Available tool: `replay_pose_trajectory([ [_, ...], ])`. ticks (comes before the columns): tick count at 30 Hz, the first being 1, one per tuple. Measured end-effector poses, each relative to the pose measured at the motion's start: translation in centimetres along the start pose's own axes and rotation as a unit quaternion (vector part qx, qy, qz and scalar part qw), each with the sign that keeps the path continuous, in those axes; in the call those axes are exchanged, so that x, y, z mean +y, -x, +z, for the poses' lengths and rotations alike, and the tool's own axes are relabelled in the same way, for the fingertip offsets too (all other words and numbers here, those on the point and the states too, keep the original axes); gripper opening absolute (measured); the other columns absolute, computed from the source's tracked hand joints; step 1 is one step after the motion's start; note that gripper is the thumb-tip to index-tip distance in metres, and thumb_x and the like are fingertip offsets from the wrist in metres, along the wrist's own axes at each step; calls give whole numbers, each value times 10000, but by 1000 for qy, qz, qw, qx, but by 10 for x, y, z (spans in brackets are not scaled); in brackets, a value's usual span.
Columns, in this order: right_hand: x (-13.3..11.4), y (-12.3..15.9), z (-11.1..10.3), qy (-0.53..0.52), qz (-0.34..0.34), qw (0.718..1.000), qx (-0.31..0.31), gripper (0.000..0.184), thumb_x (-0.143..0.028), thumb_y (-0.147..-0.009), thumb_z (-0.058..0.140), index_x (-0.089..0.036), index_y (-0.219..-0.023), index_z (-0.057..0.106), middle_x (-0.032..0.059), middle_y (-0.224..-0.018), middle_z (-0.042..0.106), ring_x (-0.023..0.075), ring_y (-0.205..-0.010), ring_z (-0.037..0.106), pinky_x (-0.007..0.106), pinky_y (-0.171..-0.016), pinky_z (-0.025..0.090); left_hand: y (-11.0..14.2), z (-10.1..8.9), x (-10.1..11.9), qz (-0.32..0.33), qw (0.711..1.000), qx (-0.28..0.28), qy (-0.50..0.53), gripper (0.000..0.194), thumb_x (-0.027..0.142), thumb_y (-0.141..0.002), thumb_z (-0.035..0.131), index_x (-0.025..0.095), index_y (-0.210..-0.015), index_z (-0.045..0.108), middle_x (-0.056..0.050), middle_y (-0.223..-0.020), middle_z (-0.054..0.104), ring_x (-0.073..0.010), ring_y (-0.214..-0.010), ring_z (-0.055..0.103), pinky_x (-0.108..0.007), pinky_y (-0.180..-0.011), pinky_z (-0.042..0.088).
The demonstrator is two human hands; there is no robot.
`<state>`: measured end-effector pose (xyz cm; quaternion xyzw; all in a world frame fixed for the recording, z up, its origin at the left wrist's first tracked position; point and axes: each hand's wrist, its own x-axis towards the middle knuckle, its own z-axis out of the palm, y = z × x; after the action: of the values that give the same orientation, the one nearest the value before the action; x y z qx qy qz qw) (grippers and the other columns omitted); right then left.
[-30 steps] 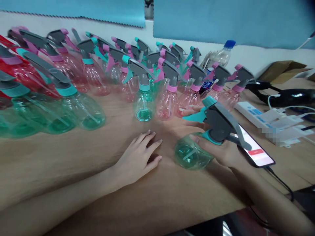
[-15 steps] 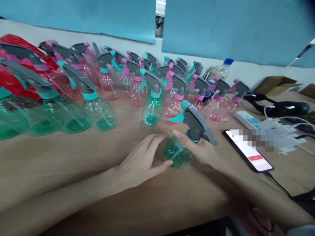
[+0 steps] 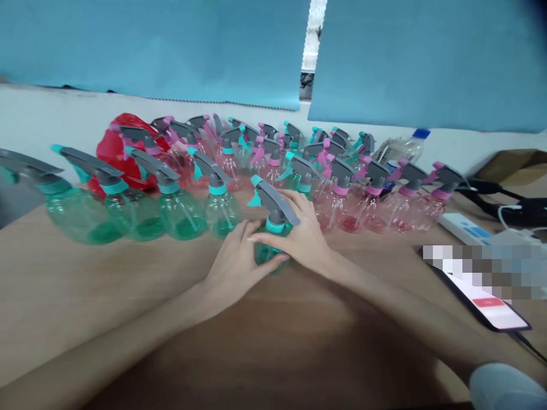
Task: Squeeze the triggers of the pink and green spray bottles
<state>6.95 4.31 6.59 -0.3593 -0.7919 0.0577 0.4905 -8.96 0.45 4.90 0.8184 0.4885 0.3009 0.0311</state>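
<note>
While the left grip (image 3: 233,262) and right grip (image 3: 307,236), both bare hands, close around a green spray bottle (image 3: 265,256), it sits roughly upright mid-counter (image 3: 239,341), well in from the left edge. For a steady hold, fingers are probably best kept below the turquoise collar (image 3: 276,226), clear of the trigger (image 3: 255,199). Beyond, green spray bottles (image 3: 183,215) line up toward the left edge, pink spray bottles (image 3: 351,219) toward the right; more crowd the back edge.

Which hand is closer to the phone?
Right. The right hand, on the right of the spray bottle, is left of the phone; the left hand, on the bottle's left, is farther.
</note>
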Motion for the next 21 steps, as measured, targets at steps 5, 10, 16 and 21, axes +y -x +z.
replay_pose_trajectory([
  [5,13,-2,-34,-5,65,998,15,472,-497,-769,704,-203,-1126,613,79,-1062,632,191,-860,632,366,-751,543,-16,-12,-13,-35,994,8,-108,581,583,-867,588,138,-1220,468,-131,-1105,568,-331,-1087,545,-463,-894,473],
  [10,33,0,-58,41,155,986,50,393,-398,-815,661,-183,-1134,580,94,-1064,670,171,-674,631,386,-691,538,-39,-17,-10,-59,979,-18,-192,665,527,-835,670,79,-1279,461,-182,-1180,587,-360,-1144,529,-444,-881,489],
  [16,42,4,-54,105,191,976,13,534,-429,-810,639,-131,-1246,555,164,-1254,638,267,-865,676,494,-864,501,-57,-21,-6,-104,967,-46,-228,769,596,-871,587,81,-1399,370,-229,-1297,553,-416,-1086,591,-453,-746,531],
  [21,46,1,-46,103,219,970,-18,621,-464,-808,625,-66,-1279,560,212,-1261,636,358,-1152,599,523,-952,458,-66,-20,-7,-126,957,-62,-253,764,604,-873,580,93,-1401,375,-232,-1270,576,-428,-1020,629,-444,-725,528],
])
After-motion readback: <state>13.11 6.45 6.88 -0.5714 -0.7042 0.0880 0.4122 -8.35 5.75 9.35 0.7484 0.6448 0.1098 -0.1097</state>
